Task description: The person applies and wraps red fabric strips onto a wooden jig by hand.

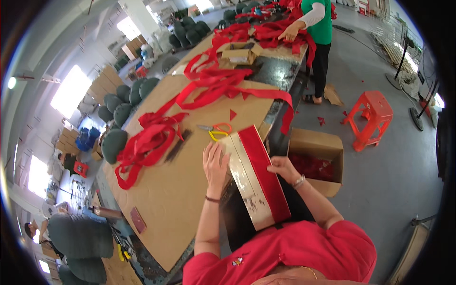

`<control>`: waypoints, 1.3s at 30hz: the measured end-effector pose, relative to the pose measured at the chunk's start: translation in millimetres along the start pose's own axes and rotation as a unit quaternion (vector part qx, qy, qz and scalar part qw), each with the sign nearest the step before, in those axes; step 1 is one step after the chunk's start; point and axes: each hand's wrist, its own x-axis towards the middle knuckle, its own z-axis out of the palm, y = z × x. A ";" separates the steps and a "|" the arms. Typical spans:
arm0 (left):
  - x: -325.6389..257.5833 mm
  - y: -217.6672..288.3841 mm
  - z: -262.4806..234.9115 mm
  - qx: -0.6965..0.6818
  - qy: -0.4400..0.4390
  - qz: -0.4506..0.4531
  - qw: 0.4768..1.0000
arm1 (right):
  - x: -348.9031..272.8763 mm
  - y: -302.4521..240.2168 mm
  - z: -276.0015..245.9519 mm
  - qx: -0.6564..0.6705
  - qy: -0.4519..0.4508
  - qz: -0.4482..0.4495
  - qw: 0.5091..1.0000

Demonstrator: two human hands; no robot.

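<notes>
Long flat board (247, 183) with a red ribbon strip (264, 175) along it, propped slantwise from lap to table edge (180, 199); left hand (215, 164) pressed flat, fingers spread, on its pale left side; right hand (281, 166) pinching the red edge; just beyond, yellow-and-orange scissors (214, 130); farther out, heaped red ribbons (152, 140), a cardboard box (317, 161) on the floor, a red stool (370, 116).

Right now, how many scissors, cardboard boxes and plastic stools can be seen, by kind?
Scissors: 1
Cardboard boxes: 2, one on the table, one on the floor
Red stools: 2, one right, one small at left
Total: 5
</notes>
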 end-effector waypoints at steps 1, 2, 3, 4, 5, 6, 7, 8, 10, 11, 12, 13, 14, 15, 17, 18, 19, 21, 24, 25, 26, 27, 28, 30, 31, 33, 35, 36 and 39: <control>8.6 5.8 -0.7 -0.023 -0.022 0.008 0.999 | 7.4 -8.9 0.8 0.032 -0.013 0.011 0.999; 15.4 12.7 -1.0 -0.019 -0.037 0.048 0.998 | 12.8 -16.0 3.5 0.026 -0.023 0.012 0.999; 20.6 19.8 -1.5 -0.013 -0.067 0.068 0.995 | 16.2 -21.5 7.1 0.022 -0.035 0.008 0.999; 24.4 26.0 -2.4 -0.021 -0.067 0.062 0.996 | 17.6 -25.2 11.1 0.035 -0.042 0.023 0.998; 25.8 31.0 -4.0 -0.025 -0.085 0.071 0.994 | 16.6 -26.3 16.7 0.060 -0.059 0.024 0.996; 23.3 36.1 -6.3 -0.026 -0.105 0.077 0.991 | 15.3 -25.8 22.2 0.055 -0.054 0.054 0.996; 17.3 41.3 -8.6 -0.032 -0.110 0.063 0.991 | 13.9 -24.2 26.4 0.069 -0.072 0.054 0.994; 10.8 44.6 -10.2 -0.046 -0.133 0.043 0.989 | 9.8 -21.1 30.6 0.083 -0.087 0.048 0.992; -5.4 48.8 -12.9 -0.074 -0.169 0.002 0.983 | 3.8 -13.9 39.0 0.085 -0.093 0.075 0.989; -15.1 50.5 -14.1 -0.072 -0.166 -0.007 0.984 | 1.2 -9.9 43.3 0.081 -0.081 0.103 0.988; -24.6 51.5 -15.3 -0.070 -0.182 0.010 0.981 | 0.8 -7.0 45.2 0.090 -0.096 0.094 0.987; -34.4 52.4 -16.3 -0.064 -0.214 0.019 0.975 | 2.0 -4.9 45.8 0.081 -0.101 0.086 0.988; -45.1 54.4 -17.3 -0.053 -0.210 0.027 0.976 | 1.6 -2.5 47.7 0.060 -0.087 0.095 0.990; -54.9 55.5 -18.1 -0.051 -0.204 0.022 0.977 | 0.8 -0.1 50.0 0.075 -0.110 0.084 0.988; -70.9 56.0 -18.3 -0.029 -0.203 0.008 0.979 | 1.2 3.3 53.9 0.085 -0.123 0.069 0.986; -76.5 55.2 -17.1 -0.021 -0.183 0.001 0.983 | 1.7 4.9 56.7 0.040 -0.116 0.059 0.991; -80.3 53.3 -16.7 -0.022 -0.184 0.003 0.983 | -0.9 4.9 57.1 -0.020 -0.109 0.051 0.993; -84.6 49.9 -21.1 0.006 -0.174 0.025 0.984 | 6.9 5.7 72.4 -0.033 -0.113 0.046 0.992; -90.7 40.7 -32.9 -0.011 -0.170 0.027 0.985 | 12.2 6.5 83.2 -0.085 -0.136 0.088 0.983; -93.1 36.8 -36.0 -0.036 -0.161 0.016 0.986 | 13.8 10.9 90.2 -0.057 -0.183 0.059 0.980; -95.8 32.7 -38.8 -0.032 -0.170 0.018 0.985 | 13.9 14.0 92.7 -0.010 -0.176 0.090 0.980; -98.7 28.9 -40.3 -0.033 -0.181 0.022 0.983 | 13.3 17.1 93.9 0.038 -0.166 0.120 0.978; -100.3 27.6 -38.8 -0.027 -0.175 0.019 0.984 | 14.4 20.5 93.0 0.030 -0.171 0.130 0.976; -106.5 24.5 -37.7 0.001 -0.212 0.070 0.975 | 14.7 29.3 93.6 0.016 -0.178 0.129 0.975; -108.5 23.5 -36.0 0.002 -0.205 0.073 0.976 | 15.0 32.9 92.2 0.012 -0.179 0.137 0.974; -112.6 22.4 -33.9 -0.009 -0.201 0.067 0.977 | 14.8 38.7 90.4 0.024 -0.163 0.181 0.970; -114.2 20.8 -31.8 -0.007 -0.215 0.061 0.975 | 15.9 41.3 89.2 0.027 -0.175 0.168 0.970; -114.5 20.0 -30.8 -0.009 -0.238 0.050 0.970 | 17.4 41.7 89.5 0.009 -0.168 0.177 0.970; -113.6 17.8 -25.6 0.015 -0.216 0.083 0.973 | 19.6 40.8 88.6 -0.088 -0.156 0.153 0.972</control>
